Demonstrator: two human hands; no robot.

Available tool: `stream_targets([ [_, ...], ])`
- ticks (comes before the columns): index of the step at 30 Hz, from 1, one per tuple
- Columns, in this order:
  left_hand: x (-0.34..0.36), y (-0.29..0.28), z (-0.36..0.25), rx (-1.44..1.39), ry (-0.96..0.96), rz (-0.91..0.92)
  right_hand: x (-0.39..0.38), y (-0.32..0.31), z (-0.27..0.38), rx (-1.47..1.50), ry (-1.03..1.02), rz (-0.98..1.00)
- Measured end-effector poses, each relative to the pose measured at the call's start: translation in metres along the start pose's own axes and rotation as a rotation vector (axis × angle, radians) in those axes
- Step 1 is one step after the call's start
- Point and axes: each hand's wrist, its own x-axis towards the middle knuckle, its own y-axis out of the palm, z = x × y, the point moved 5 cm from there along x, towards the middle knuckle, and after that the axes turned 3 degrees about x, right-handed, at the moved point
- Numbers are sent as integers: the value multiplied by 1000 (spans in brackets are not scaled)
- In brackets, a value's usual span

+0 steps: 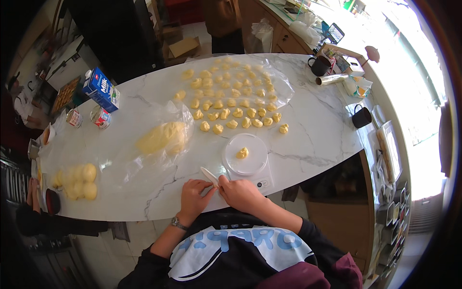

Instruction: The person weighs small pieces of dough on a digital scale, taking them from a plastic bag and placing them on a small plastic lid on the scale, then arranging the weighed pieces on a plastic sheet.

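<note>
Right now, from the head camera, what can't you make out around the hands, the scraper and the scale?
- Head view: the white plastic scraper is partly covered by both hands; its lower end is hidden.
- Left hand and right hand: fingers curl under, so the grip is unclear.
- Round white kitchen scale: its display is too small to read.
- Right-hand counter beyond the black mug: washed out by window glare.

On the marble bench [313,125] stand two dark mugs [320,65], one milk carton [101,89] and two small tins [100,117]. One white kitchen scale [246,159] carries one small dough piece [242,153]. One large dough lump [161,137] lies in clear plastic. Four dough balls [79,180] sit bagged at the left end. The small cut dough pieces [231,103] laid in rows number several dozen, too many to count exactly. One foil roll [332,79] lies near the mugs.
</note>
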Motion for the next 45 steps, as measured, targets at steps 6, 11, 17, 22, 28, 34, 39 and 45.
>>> stream_targets([
  [6, -1, 3, -6, -15, 62, 9, -15, 29, -17, 9, 51, -28],
  [11, -8, -2, -11, -163, -19, 92, -42, 6, -22, 119, 155, -162],
  [17, 39, -18, -46, -187, 126, 6, -84, -55, -72, 356, 306, -707],
  [22, 86, -14, -67, -227, 236, -64, -103, -82, -82, 362, 403, -818],
  [28, 88, -1, -63, -204, 257, 64, -120, -76, -93, 399, 482, -865],
  [34, 98, 28, -55, -9, 312, 324, -127, -77, -97, 391, 487, -918],
  [39, 109, 39, -44, 86, 248, 328, -124, -86, -113, 391, 505, -957],
  [45, 124, 36, -47, 41, 285, 323, -112, -81, -171, 508, 533, -1039],
])
